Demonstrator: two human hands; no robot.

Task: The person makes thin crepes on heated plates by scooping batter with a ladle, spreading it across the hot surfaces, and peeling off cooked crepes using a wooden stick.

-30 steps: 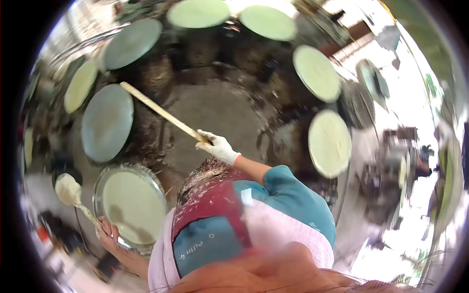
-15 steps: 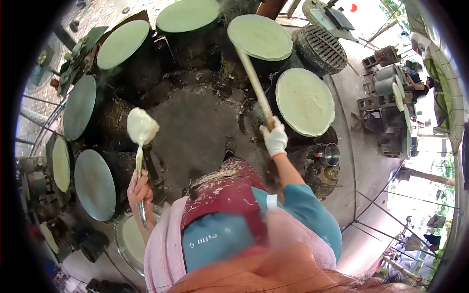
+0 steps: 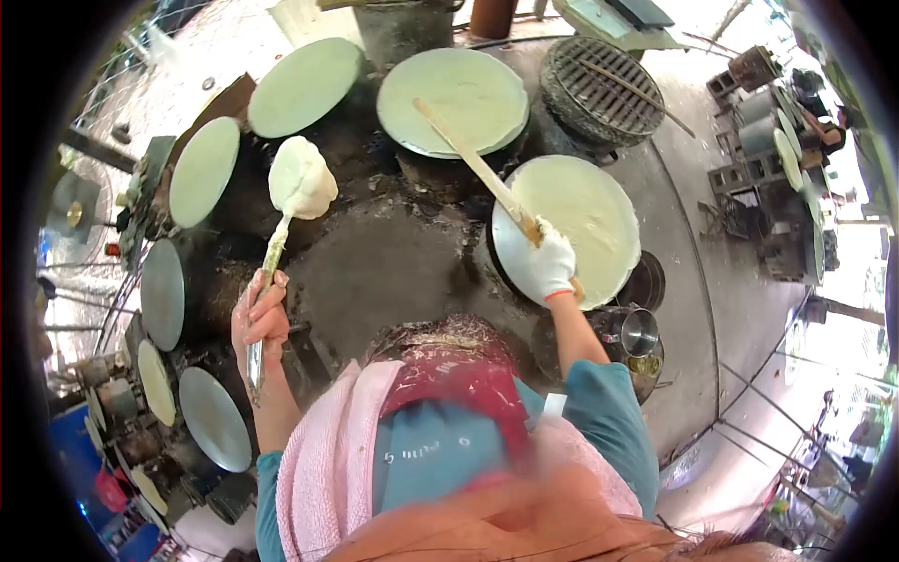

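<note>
My left hand (image 3: 265,314), bare, is wrapped round the handle of a ladle (image 3: 277,245) heaped with thick pale batter (image 3: 302,178). The ladle is held up over the floor. My right hand (image 3: 548,264), in a white glove, grips a long flat wooden spatula (image 3: 473,159) whose far end appears over another griddle. Beneath that hand is a round griddle (image 3: 506,245) with a thin pale flatbread sheet (image 3: 595,220) on it. A crescent of bare metal shows along the griddle's left side. Whether my glove touches the sheet, I cannot tell.
Several round griddles curve around me, some with pale sheets (image 3: 454,98), others bare grey metal (image 3: 213,419). A barrel with a slatted top (image 3: 599,89) stands beyond. At right are a metal pot (image 3: 640,332) and, farther off, a person (image 3: 831,139) near other stoves.
My right hand and spatula have moved onto the near right griddle, where bare metal now shows at the left. The batter-laden ladle has risen in view. My view has shifted.
</note>
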